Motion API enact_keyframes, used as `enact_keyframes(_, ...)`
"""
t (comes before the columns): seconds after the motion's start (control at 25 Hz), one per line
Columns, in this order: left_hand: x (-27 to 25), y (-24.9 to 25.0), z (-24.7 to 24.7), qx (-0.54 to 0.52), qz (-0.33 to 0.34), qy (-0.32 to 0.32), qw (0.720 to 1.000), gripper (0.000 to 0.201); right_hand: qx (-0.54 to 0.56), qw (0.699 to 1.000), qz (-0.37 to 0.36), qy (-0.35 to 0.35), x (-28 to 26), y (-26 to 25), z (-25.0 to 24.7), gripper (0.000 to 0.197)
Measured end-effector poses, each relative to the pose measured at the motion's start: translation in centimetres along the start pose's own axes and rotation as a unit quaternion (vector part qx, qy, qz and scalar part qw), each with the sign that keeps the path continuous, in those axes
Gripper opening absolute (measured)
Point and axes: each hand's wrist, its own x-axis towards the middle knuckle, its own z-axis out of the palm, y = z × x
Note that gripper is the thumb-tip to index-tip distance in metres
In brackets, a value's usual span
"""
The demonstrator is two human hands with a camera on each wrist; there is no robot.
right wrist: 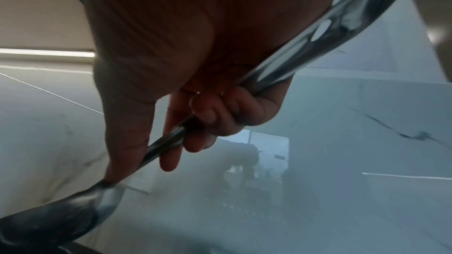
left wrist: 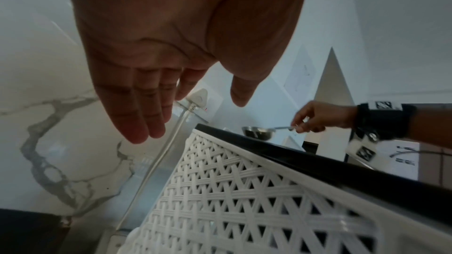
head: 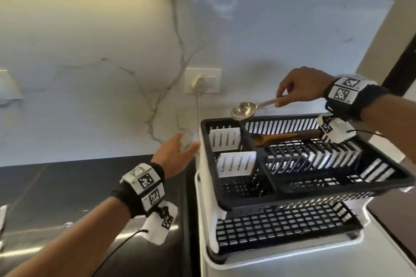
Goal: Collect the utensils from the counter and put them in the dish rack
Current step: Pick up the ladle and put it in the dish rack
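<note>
My right hand [head: 290, 91] grips the handle of a steel ladle [head: 243, 110] and holds it level above the back rim of the black dish rack [head: 315, 189]. The ladle's bowl hangs over the rack's back left corner. The same steel ladle [right wrist: 161, 148] runs through my curled fingers [right wrist: 220, 115] in the right wrist view. A wooden spoon [head: 281, 136] lies inside the rack along its back. My left hand [head: 177, 153] floats empty, fingers straight, just left of the rack's white lattice side [left wrist: 244, 190]. From the left wrist view the ladle [left wrist: 258, 132] shows beyond the rack's black rim.
The rack sits on a white drain tray [head: 292, 258] on a steel surface. White cutlery dividers [head: 236, 163] stand at the rack's left end. A wall socket with a plug [head: 202, 80] and its white cable [head: 198, 114] hang behind. Dark countertop [head: 67, 182] stretches left.
</note>
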Motion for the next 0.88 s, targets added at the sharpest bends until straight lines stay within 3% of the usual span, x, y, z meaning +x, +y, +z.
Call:
enact_keyframes(0.2, 3.8, 2.2, 2.8, -0.131, -0.061, -0.033, 0.989, 0.072, 0.039, 0.997, -0.010, -0.067, 1.2, 7.8, 4.2, 0.023)
enact_keyframes(0.44, 5.4, 2.3, 3.6, -0.179, -0.081, -0.043, 0.980, 0.048, 0.032, 0.991, -0.086, -0.098, 3.4, 8.8, 8.4, 0.031)
enact_keyframes(0.56, 5.5, 2.2, 3.8, -0.192, -0.085, -0.033, 0.977, 0.047, -0.008, 0.983, -0.123, -0.136, 4.0, 10.0, 9.6, 0.041)
enact_keyframes(0.64, 5.5, 2.1, 3.8, -0.195, -0.086, -0.029, 0.977, 0.048, -0.031, 0.978, -0.142, -0.148, 4.0, 9.8, 10.2, 0.034)
enact_keyframes(0.88, 5.5, 2.1, 3.6, -0.195, -0.088, -0.035, 0.976, 0.052, -0.054, 0.979, -0.162, -0.108, 5.1, 7.8, 11.2, 0.029)
